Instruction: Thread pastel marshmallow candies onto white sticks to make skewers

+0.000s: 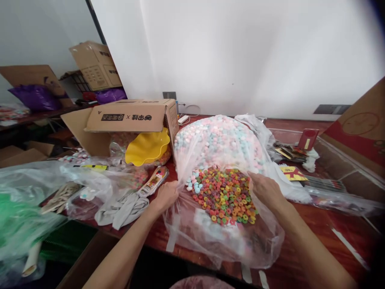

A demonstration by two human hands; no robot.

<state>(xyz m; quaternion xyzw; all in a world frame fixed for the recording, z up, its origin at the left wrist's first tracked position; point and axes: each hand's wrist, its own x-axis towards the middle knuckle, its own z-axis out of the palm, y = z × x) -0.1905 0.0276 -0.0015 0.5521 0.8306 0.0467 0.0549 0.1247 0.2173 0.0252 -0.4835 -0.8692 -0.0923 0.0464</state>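
A large clear plastic bag (192,140) lies on the table in front of me, its mouth facing me. Pastel pink, white and blue candies (222,132) fill its back part. Nearer the mouth is a heap of colourful ring-shaped candies (225,192). My left hand (167,195) is closed on the bag's left edge. At the opposite edge, my right hand (264,186) grips the plastic, with its fingertips partly hidden by the film. Between my hands the bag's front flap spreads out over the table edge.
An open cardboard box (129,116) with a yellow wavy dish (147,148) stands at back left. Grey gloves (123,210) lie left of my left hand. A yellow packet (293,173) and a dark red box (308,139) are on the right. Green plastic (18,224) sits far left.
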